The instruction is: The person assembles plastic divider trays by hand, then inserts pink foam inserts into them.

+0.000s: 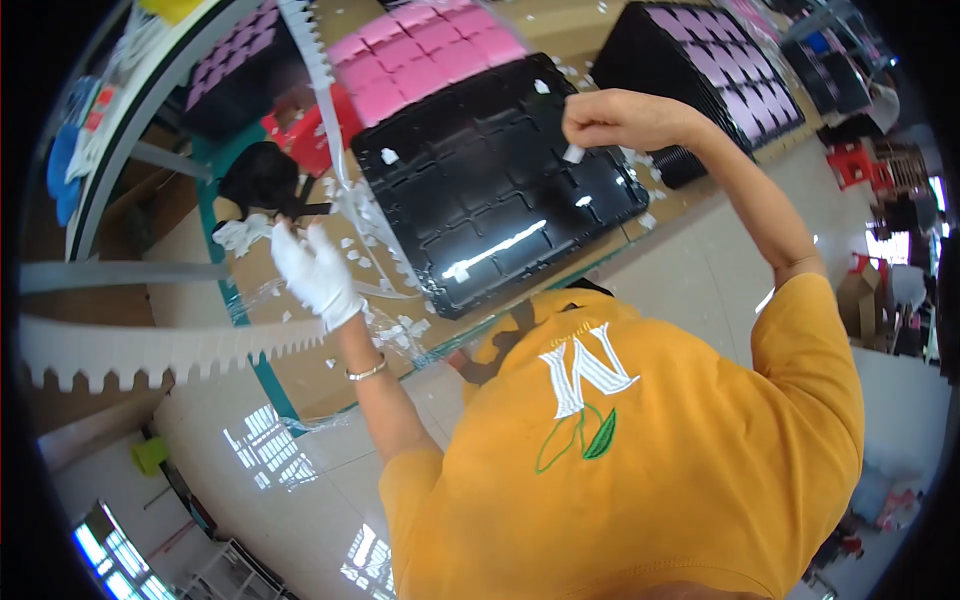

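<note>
A gloved left hand (312, 272) grips a white notched strip (150, 350); the right hand's fingers (590, 125) pinch a white scrap (574, 153) above a half-filled black tray (500, 180), pink foam squares (425, 55) seated, remaining pockets bare.

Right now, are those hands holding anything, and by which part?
The gloved left hand grips a long white toothed strip partway along it. The bare right hand pinches a small white piece by its top end, above the black tray.

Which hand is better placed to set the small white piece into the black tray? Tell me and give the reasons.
Probably the right hand: it pinches the small white piece directly above the black tray. The gloved left hand is off the tray's left edge, gripping the white notched strip.
</note>
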